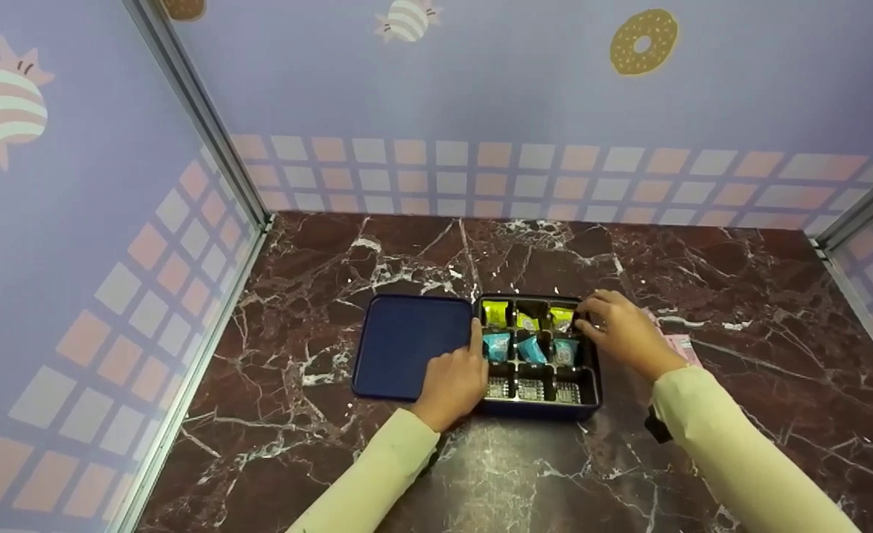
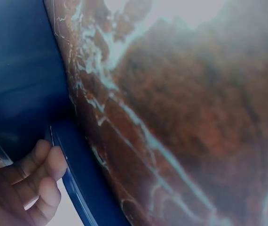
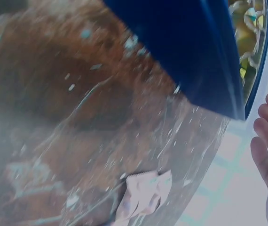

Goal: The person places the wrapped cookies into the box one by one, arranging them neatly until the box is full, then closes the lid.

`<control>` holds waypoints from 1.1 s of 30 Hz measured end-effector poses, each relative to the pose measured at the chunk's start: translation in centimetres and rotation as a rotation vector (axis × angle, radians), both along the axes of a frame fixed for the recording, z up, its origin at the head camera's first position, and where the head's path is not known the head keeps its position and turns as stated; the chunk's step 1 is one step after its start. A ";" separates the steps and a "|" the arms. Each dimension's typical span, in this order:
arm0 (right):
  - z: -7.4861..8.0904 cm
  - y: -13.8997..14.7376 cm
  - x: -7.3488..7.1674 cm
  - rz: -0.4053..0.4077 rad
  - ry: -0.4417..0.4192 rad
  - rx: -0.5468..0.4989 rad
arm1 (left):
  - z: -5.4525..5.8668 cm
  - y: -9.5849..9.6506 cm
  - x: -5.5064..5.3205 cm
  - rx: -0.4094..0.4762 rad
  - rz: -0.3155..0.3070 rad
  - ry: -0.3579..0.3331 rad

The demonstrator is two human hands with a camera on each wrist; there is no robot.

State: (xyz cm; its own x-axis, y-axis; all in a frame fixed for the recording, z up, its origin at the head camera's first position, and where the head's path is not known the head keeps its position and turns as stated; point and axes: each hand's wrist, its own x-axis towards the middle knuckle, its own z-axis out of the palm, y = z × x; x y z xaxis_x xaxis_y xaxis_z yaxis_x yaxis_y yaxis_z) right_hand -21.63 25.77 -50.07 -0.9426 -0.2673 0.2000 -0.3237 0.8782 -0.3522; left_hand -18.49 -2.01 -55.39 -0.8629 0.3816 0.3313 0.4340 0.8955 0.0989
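Note:
A dark blue tin box (image 1: 540, 409) with a black divided tray lies on the marbled table. Yellow-green wrapped sweets (image 1: 494, 314) sit in its far row, blue wrapped sweets (image 1: 497, 346) in the middle row. The near row's compartments show a clear textured bottom. At the box's left edge is my left hand (image 1: 452, 383), its index finger stretched along the rim and the other fingers bent. My right hand (image 1: 623, 330) is at the far right corner, fingertips beside the rightmost yellow-green sweet (image 1: 561, 318). In the right wrist view its fingers are loosely bent, with nothing visible between them.
A flat blue lid (image 1: 410, 344) lies against the box's left side. Pink wrapped sweets (image 3: 143, 195) lie on the table to the right, partly behind my right forearm in the head view. Patterned panels (image 1: 480, 96) wall the back and sides.

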 end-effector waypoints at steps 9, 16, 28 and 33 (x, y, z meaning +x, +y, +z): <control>0.1 2.4 0.9 -0.039 -0.030 -0.005 | -0.3 -0.1 0.0 0.008 -0.003 0.073; -0.1 4.2 1.6 -0.038 0.019 0.027 | -0.4 -0.1 -0.1 0.010 -0.004 0.114; -0.8 8.4 3.1 -0.098 0.008 0.030 | 0.2 0.0 -0.2 0.007 0.000 -0.057; -1.3 10.3 4.1 -0.126 -0.015 0.052 | 0.4 0.0 -0.2 0.008 0.001 -0.130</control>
State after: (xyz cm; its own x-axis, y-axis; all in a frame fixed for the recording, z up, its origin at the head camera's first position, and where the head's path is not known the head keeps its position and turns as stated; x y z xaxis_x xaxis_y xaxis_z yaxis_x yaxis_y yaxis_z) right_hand -17.57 36.10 -51.41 -0.9721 -0.1562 0.1749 -0.2048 0.9288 -0.3088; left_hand -18.68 -2.00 -55.04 -0.8993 0.3784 0.2194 0.4159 0.8950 0.1613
